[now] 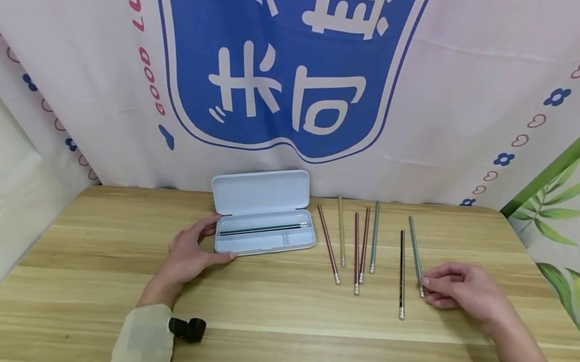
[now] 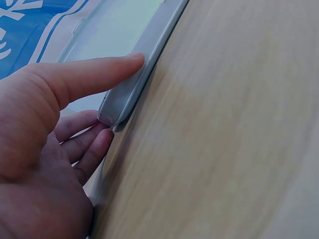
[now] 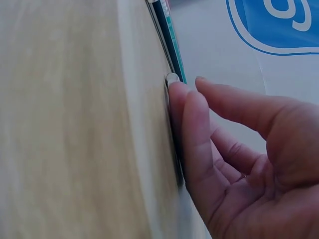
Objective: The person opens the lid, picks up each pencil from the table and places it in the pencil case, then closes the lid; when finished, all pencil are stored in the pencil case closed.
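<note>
The pale blue pencil case (image 1: 265, 249) lies with its lid (image 1: 261, 192) raised and dark pencils (image 1: 262, 229) inside. My left hand (image 1: 192, 256) holds its left end, the thumb along the front rim (image 2: 130, 89) and the other fingers at the side. On the right, my right hand (image 1: 463, 292) is at the eraser end of a green pencil (image 1: 415, 254) lying on the table. In the right wrist view the fingertips (image 3: 192, 99) touch a pencil's end (image 3: 172, 78), with the thumb a little apart from them.
Between case and right hand lie a black pencil (image 1: 402, 273), another green one (image 1: 375, 237), a yellow one (image 1: 342, 231) and several dark red ones (image 1: 328, 244). A printed cloth (image 1: 438, 121) hangs behind the wooden table (image 1: 304, 333).
</note>
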A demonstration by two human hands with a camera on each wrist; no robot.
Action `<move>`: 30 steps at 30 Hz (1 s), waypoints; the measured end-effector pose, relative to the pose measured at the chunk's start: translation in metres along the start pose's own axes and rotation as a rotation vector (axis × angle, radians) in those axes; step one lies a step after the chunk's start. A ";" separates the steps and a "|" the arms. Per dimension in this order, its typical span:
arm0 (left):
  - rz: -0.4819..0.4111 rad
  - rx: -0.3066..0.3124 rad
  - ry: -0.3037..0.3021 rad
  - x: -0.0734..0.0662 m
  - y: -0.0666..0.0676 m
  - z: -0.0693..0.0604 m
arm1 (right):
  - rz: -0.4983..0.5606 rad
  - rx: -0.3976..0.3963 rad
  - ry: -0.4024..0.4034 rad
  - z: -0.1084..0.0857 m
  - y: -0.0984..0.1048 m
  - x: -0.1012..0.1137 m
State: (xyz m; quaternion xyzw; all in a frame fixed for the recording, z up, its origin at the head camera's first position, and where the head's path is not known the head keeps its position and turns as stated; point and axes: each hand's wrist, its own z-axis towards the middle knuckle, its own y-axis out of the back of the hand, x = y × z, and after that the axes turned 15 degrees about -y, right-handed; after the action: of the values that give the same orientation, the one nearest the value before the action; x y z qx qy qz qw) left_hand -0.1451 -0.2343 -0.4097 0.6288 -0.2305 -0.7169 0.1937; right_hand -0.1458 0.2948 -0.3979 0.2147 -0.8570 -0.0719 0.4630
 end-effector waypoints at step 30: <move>0.008 0.008 0.014 0.001 0.000 0.001 | -0.311 -0.170 -0.042 -0.007 -0.011 0.010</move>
State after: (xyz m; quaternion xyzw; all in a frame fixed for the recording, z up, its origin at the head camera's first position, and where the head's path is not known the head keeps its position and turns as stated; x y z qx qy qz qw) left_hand -0.1458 -0.2347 -0.4109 0.6335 -0.2345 -0.7109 0.1957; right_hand -0.1412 0.2812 -0.3896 0.3030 -0.8139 -0.2193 0.4447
